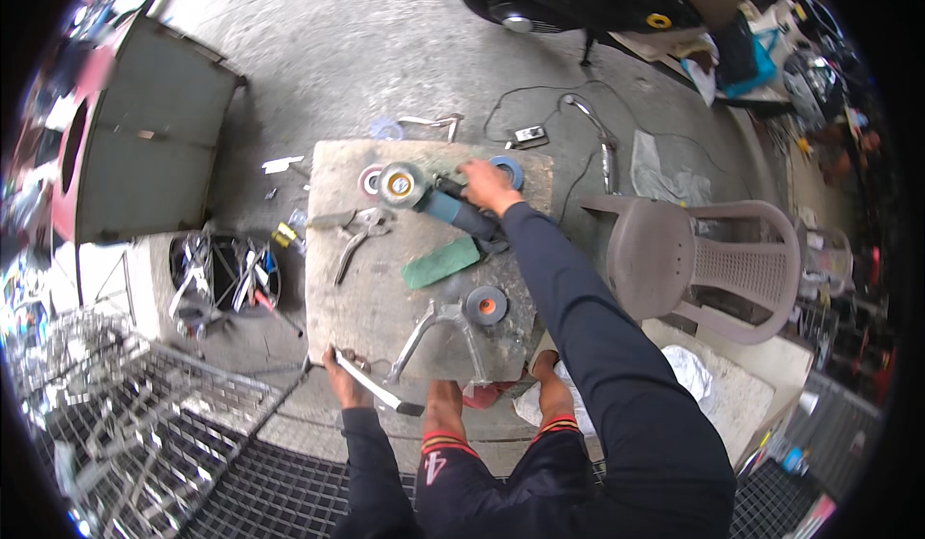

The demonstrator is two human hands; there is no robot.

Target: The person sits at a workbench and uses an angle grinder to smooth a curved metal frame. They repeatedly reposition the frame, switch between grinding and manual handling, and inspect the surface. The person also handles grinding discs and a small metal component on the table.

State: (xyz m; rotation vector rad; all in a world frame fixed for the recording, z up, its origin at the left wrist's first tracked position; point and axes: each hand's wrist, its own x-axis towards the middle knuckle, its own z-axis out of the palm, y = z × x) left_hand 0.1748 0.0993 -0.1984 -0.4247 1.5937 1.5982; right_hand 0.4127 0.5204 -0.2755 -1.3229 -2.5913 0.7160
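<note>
My left hand (348, 379) is closed around one end of a narrow, pale flat metal strip (378, 388) at the table's near left edge. The strip slants toward my knee and has a dark tip. My right hand (489, 187) reaches to the far side of the table, beside an angle grinder (453, 213) with a round disc at its head. Its fingers curl at a small dark piece next to the grinder; what they grip is partly hidden. A blue-rimmed disc (507, 170) lies just behind this hand.
On the worn table (332, 260) lie locking pliers (355, 236), a green block (440, 262), a dark disc (487, 305) and a forked metal part (436, 322). A plastic chair (665, 255) stands right, a metal cabinet (154, 134) left. A cable (540, 88) crosses the floor.
</note>
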